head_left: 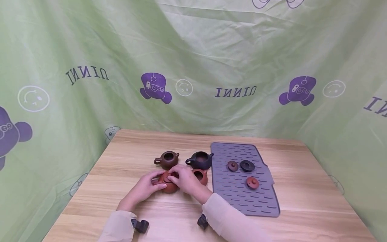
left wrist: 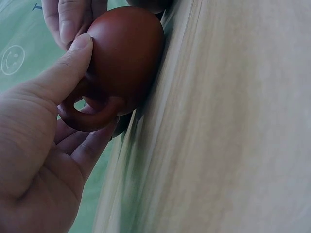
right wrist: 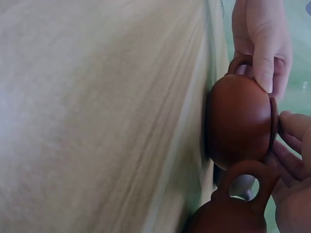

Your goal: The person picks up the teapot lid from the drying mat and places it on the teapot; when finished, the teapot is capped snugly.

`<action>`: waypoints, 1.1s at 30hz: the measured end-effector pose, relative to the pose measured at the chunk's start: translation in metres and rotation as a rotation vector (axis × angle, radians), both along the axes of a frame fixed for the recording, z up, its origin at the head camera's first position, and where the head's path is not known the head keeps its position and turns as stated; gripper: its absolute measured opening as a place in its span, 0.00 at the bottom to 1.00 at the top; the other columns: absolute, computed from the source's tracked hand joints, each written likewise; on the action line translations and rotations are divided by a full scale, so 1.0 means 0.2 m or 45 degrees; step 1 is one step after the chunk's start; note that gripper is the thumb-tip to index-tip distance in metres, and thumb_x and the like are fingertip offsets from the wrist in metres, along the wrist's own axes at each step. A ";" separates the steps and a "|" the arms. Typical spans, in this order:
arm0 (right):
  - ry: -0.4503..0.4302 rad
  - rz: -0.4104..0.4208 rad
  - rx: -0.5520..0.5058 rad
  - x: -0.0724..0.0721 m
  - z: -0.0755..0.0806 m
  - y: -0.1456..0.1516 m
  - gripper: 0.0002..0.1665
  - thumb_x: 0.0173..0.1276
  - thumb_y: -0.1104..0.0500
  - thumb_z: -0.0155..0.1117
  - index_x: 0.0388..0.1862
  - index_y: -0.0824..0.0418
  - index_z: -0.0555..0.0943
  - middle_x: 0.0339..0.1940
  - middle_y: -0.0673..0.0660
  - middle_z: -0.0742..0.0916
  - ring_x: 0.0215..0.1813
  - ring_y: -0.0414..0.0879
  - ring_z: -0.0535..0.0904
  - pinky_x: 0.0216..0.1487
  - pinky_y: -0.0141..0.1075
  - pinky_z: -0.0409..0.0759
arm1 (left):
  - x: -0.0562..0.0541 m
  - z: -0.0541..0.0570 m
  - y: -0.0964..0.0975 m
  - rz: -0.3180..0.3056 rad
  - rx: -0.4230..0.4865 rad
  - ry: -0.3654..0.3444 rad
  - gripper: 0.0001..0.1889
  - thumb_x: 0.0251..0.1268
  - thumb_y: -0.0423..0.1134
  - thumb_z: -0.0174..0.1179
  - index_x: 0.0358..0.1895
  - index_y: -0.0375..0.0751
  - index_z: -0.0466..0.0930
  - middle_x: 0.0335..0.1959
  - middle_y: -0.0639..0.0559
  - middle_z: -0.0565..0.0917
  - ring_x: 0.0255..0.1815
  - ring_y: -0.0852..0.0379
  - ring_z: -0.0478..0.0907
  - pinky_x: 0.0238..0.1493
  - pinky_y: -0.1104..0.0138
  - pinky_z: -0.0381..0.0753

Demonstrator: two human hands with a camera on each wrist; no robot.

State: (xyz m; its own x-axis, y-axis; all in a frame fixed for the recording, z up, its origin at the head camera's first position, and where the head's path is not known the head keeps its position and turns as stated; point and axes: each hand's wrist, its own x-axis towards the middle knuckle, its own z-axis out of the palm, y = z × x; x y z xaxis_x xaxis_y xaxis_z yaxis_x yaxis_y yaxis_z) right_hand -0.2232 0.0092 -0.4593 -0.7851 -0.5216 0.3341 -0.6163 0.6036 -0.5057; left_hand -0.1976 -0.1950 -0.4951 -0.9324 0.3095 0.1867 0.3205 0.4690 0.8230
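A reddish-brown clay teapot (head_left: 170,189) stands on the table between both hands. My left hand (head_left: 144,187) grips it from the handle side, with the thumb near the rim and the fingers across on the far side. On top of the pot lies its lid (right wrist: 274,121), pinched by my right hand (head_left: 188,181). The pot's handle (left wrist: 87,120) shows between thumb and fingers in the left wrist view. Close to the right hand is a second reddish teapot (head_left: 203,176), lidless and partly hidden behind that hand.
Behind the hands stand a lidless dark brown teapot (head_left: 168,164) and a lidless black teapot (head_left: 202,164). A grey mat (head_left: 232,198) on the right bears a brown lid (head_left: 232,165), a black lid (head_left: 247,165) and a reddish lid (head_left: 252,183). Green curtains (head_left: 193,111) surround the wooden table (head_left: 311,191).
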 end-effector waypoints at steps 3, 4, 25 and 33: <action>0.015 0.015 0.004 0.00 0.00 0.00 0.07 0.64 0.57 0.71 0.38 0.57 0.85 0.39 0.48 0.85 0.45 0.42 0.80 0.50 0.33 0.76 | 0.00 0.00 0.00 0.006 -0.005 0.002 0.26 0.60 0.40 0.69 0.61 0.35 0.76 0.58 0.38 0.78 0.58 0.42 0.76 0.58 0.53 0.75; 0.014 0.016 0.002 0.01 0.00 -0.01 0.07 0.64 0.57 0.71 0.38 0.57 0.85 0.39 0.48 0.85 0.46 0.42 0.80 0.50 0.33 0.77 | 0.00 0.00 0.00 0.006 -0.005 0.002 0.26 0.60 0.40 0.69 0.61 0.35 0.76 0.58 0.38 0.78 0.58 0.42 0.76 0.58 0.53 0.75; 0.074 -0.165 -0.206 -0.02 0.11 0.35 0.13 0.59 0.61 0.74 0.44 0.61 0.85 0.44 0.54 0.86 0.48 0.50 0.82 0.51 0.43 0.80 | 0.00 0.14 0.06 0.086 -0.165 -0.018 0.37 0.60 0.50 0.69 0.69 0.39 0.68 0.67 0.38 0.70 0.62 0.35 0.70 0.63 0.46 0.68; -0.006 -0.314 -0.171 0.01 0.16 0.59 0.13 0.62 0.59 0.73 0.46 0.60 0.85 0.46 0.55 0.86 0.47 0.53 0.82 0.47 0.46 0.81 | -0.02 0.21 0.20 0.027 -0.166 0.052 0.33 0.61 0.44 0.69 0.67 0.35 0.70 0.66 0.39 0.71 0.68 0.40 0.64 0.68 0.48 0.61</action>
